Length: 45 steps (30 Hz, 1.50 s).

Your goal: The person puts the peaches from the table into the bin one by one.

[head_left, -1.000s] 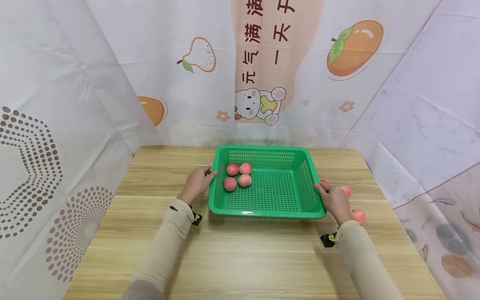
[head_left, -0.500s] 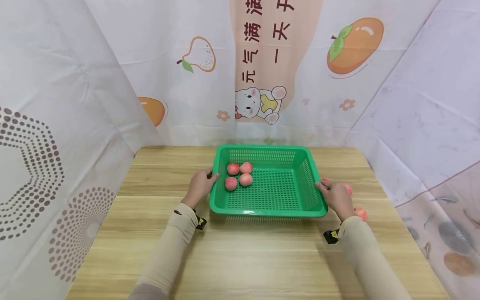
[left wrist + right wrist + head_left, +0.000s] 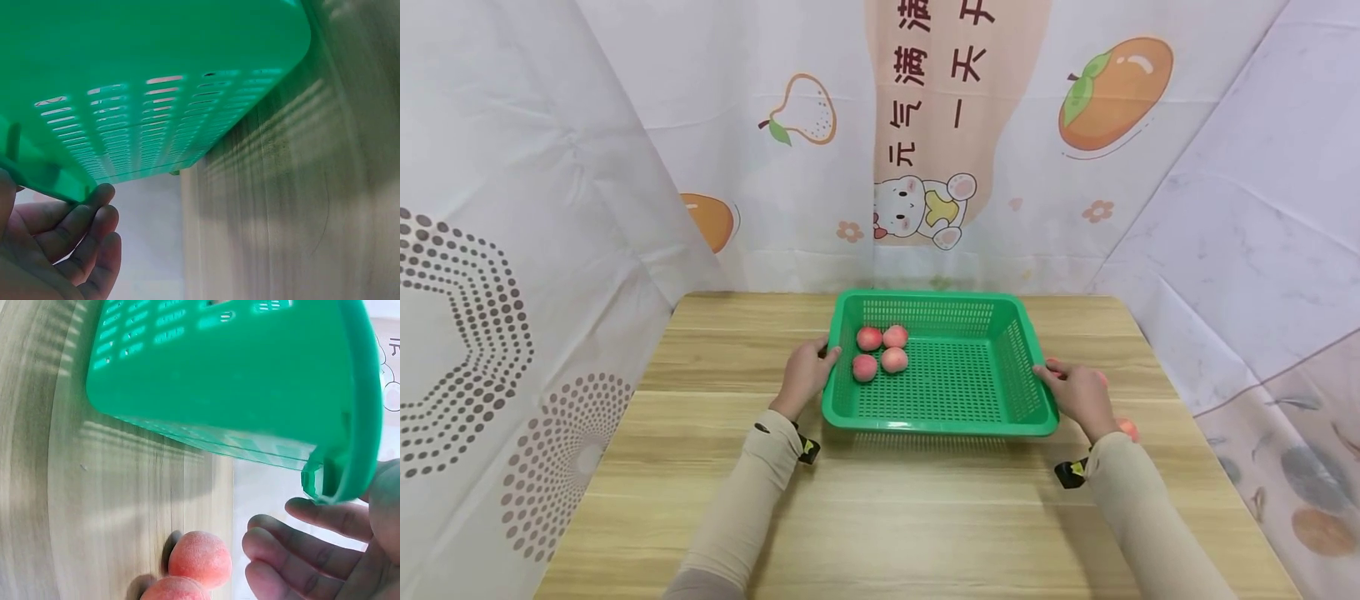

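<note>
A green plastic basket with slotted walls stands on the table, holding several peaches at its left end. At its left rim, my left hand grips the edge, thumb on top and fingers curled beneath, as the left wrist view shows. My right hand holds the opposite rim with the thumb over it. Seen from the right wrist, its other fingers lie loosely bent below the rim's lip. Just beyond and beside the right hand, loose peaches rest on the table, partly hidden by that hand in the head view.
The wood-grain table reaches toward me in front of the basket. A printed curtain hangs close behind the table's back edge, and more cloth walls flank both sides. Another loose peach lies beside the right wrist.
Both wrists have shifted slightly to the right while the hands stay on the rim. The basket and the peaches inside look nearly unchanged; the view itself has drifted a little.
</note>
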Motion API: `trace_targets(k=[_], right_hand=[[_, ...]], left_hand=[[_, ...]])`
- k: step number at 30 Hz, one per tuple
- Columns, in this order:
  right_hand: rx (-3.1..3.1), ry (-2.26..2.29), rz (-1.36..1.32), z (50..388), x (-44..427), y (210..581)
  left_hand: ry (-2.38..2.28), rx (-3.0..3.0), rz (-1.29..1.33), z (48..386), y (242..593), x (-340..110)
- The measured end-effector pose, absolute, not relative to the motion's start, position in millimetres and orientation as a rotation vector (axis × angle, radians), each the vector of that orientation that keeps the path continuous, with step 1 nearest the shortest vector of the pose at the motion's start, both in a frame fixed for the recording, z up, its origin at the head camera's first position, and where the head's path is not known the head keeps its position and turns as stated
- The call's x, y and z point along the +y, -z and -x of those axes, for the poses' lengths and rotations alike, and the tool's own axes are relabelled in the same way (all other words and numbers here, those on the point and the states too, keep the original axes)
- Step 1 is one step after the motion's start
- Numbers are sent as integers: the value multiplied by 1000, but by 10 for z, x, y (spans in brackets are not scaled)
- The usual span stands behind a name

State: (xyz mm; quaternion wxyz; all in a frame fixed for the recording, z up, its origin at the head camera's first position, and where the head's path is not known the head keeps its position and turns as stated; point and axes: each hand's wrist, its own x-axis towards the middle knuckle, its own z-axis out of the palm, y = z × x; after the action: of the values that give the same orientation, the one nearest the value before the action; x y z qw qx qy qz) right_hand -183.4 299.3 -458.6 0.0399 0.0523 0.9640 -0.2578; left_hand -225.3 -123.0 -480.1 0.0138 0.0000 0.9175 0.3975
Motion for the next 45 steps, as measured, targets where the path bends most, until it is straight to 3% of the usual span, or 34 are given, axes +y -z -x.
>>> trace_targets(k=[21, 45], right_hand=[[2847, 829, -161, 1914, 3242, 4453], [2845, 640, -127, 1843, 3669, 4548]], left_hand=[[-1258, 2850, 46, 2248, 4771, -1239], [-1296, 2817, 47, 2236, 4808, -1231]])
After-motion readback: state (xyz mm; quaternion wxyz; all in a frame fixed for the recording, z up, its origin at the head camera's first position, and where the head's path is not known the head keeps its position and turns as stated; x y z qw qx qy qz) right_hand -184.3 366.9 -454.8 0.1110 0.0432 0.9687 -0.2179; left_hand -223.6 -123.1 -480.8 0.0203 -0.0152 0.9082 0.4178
